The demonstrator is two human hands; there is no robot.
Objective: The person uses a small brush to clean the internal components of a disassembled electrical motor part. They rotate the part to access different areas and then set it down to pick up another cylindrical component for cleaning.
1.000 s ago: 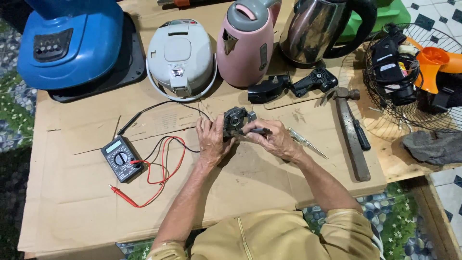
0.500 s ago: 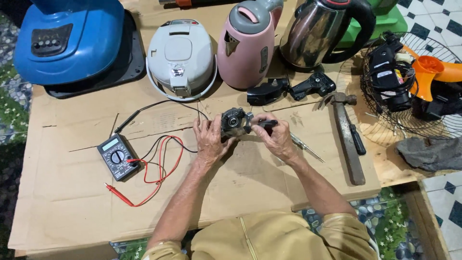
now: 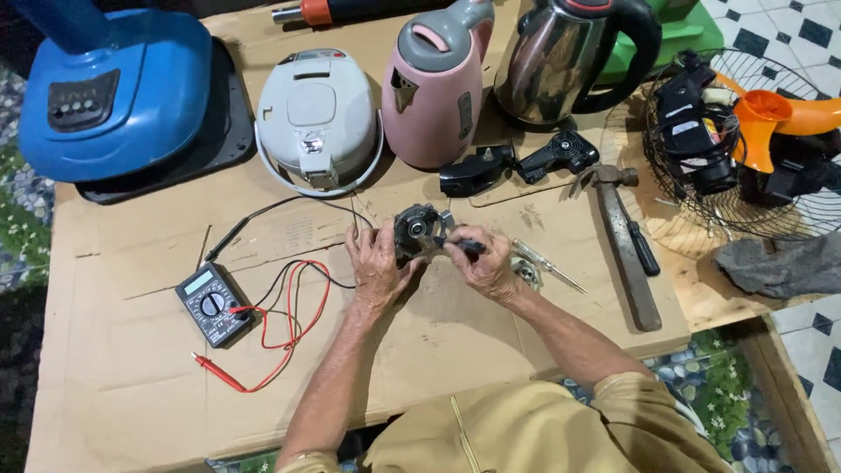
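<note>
My left hand (image 3: 377, 264) grips a small dark round motor (image 3: 414, 231) from its left side, holding it just above the cardboard sheet (image 3: 131, 385). On the motor's right, my right hand (image 3: 484, 263) is closed around a black tool handle (image 3: 467, 246) whose tip points into the motor. A thin screwdriver (image 3: 547, 264) lies on the cardboard just right of that hand.
A multimeter (image 3: 210, 303) with red and black leads lies to the left. Behind stand a blue fan base (image 3: 123, 92), white rice cooker (image 3: 317, 118), pink kettle (image 3: 434, 88) and steel kettle (image 3: 565, 61). A hammer (image 3: 624, 241), black plastic parts (image 3: 517, 162) and a fan grille (image 3: 753, 149) lie right.
Both hands have stayed on the motor with only small shifts of the fingers; the camera has drifted slightly.
</note>
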